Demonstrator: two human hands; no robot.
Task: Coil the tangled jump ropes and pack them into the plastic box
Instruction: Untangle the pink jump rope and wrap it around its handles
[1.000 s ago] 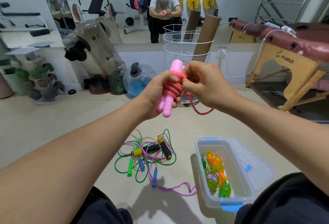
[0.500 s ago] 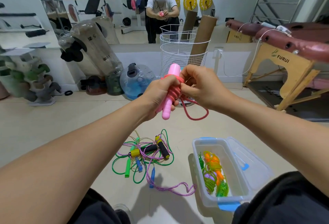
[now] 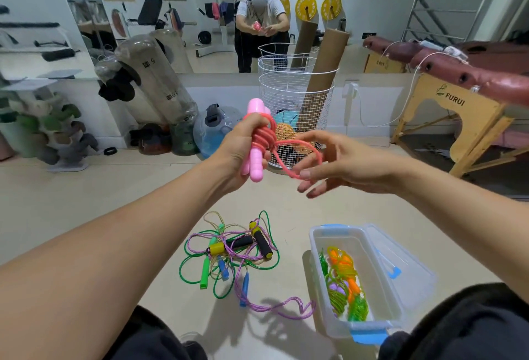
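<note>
1. Pink jump rope (image 3: 259, 142): left hand (image 3: 243, 150) grips both handles with cord wrapped round them, so the coil likely stays put.
2. Right hand (image 3: 329, 165), just right of it, has the last loop of cord over its loosely spread fingers; looks like the final wrap or tuck.
3. Plastic box (image 3: 355, 328) on the floor below the right hand, lid off, coiled ropes inside.
4. Tangled ropes (image 3: 232, 253) lie below the left hand; nothing blocks the box.
</note>
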